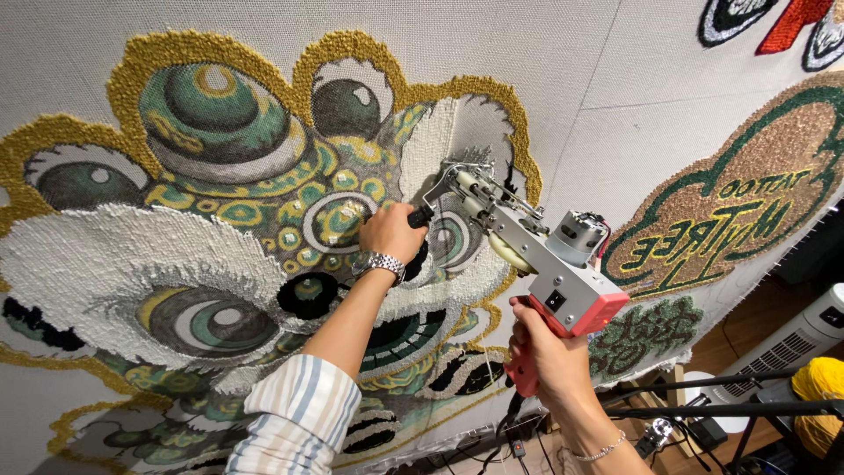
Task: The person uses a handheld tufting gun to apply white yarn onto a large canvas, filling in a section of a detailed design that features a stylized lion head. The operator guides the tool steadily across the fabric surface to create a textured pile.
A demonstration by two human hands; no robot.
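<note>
A grey and red tufting gun [563, 273] points its needle head [459, 176] at a stretched grey cloth [563, 79]. My left hand [392, 231], with a metal wristwatch and a striped sleeve, is shut on the gun's black front handle. My right hand [541, 347] grips the red rear handle below the motor. The needle touches a white tufted patch inside a large lion-face design [220, 202] of gold, green, white and black yarn.
To the right on the cloth is a brown and green tufted emblem [747, 202], with other tufted pieces at the top right. Black metal bars [703, 396], a white ribbed appliance [791, 343], yellow yarn [818, 387] and cables lie lower right.
</note>
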